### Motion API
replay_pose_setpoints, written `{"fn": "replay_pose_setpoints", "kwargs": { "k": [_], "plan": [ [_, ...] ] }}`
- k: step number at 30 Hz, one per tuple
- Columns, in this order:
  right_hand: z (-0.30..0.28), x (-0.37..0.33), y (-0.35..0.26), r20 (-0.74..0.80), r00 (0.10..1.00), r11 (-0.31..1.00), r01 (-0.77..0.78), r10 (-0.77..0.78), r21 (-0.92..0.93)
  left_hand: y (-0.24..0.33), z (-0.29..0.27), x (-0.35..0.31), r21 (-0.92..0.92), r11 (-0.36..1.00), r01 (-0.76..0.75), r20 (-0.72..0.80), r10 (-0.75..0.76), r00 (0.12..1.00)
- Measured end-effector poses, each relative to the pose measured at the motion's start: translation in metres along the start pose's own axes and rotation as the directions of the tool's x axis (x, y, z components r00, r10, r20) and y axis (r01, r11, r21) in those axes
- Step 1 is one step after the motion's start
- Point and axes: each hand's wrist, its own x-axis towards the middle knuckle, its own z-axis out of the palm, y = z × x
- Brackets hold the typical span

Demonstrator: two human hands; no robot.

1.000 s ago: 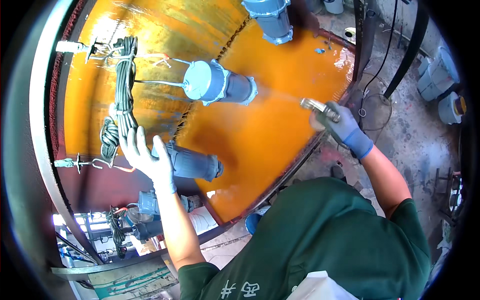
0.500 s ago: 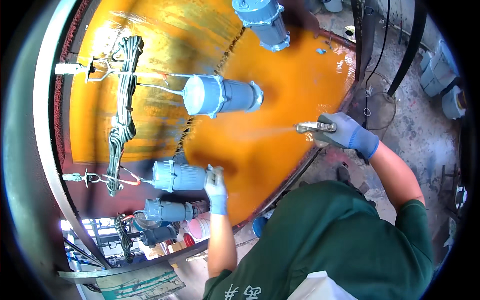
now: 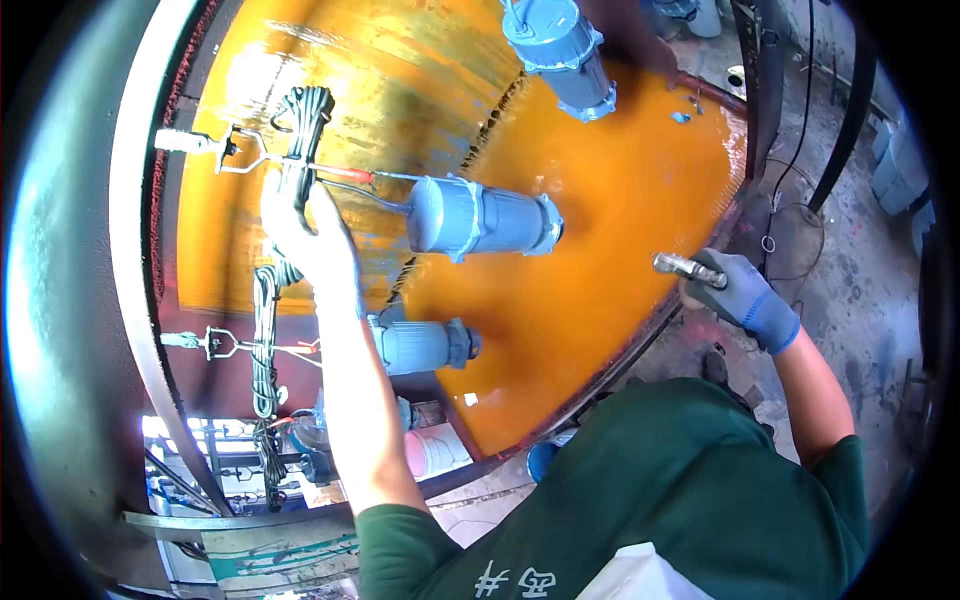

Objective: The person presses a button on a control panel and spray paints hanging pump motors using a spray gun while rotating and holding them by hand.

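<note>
- Against the big orange backdrop [image 3: 600, 250], we are seeing three blue-grey motor-like cylinders hanging on wire hooks, and we are placing everything relative to the middle cylinder [image 3: 480, 215].
- Left of that cylinder, our left hand [image 3: 305, 235], in a pale glove, is closing around a dark green cable bundle [image 3: 300, 130] draped over a hook.
- We are judging the bundle soft, floppy and fairly light, and best gripped around its gathered middle.
- Right of the cylinder and slightly lower, our right hand [image 3: 735, 290], in a blue glove, is wrapping around a metal spray nozzle [image 3: 685, 268] that is pointing toward the backdrop.
- Below it, a second cylinder [image 3: 420, 345] is hanging.
</note>
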Motion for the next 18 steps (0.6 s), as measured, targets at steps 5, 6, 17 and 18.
{"fn": "replay_pose_setpoints", "kwargs": {
  "k": [5,6,17,18],
  "plan": [
    [0.016,0.002,0.007,-0.206,0.976,0.987,-0.032,0.065,0.157,-0.065,0.051,0.102,0.256,0.903,-0.345,0.143,0.317,0.937],
    [0.018,0.001,0.005,-0.234,0.969,0.984,-0.036,0.076,0.172,-0.063,0.06,0.109,0.512,0.741,-0.434,0.234,0.365,0.901],
    [0.03,-0.002,0.008,-0.019,0.998,0.997,0.066,-0.065,0.036,-0.064,0.08,0.123,0.619,0.724,-0.303,0.597,-0.184,0.781],
    [0.029,0.001,0.007,-0.044,0.999,0.985,-0.023,0.031,0.17,-0.064,0.078,0.121,0.62,0.721,-0.308,0.6,-0.183,0.779]
  ]
}}
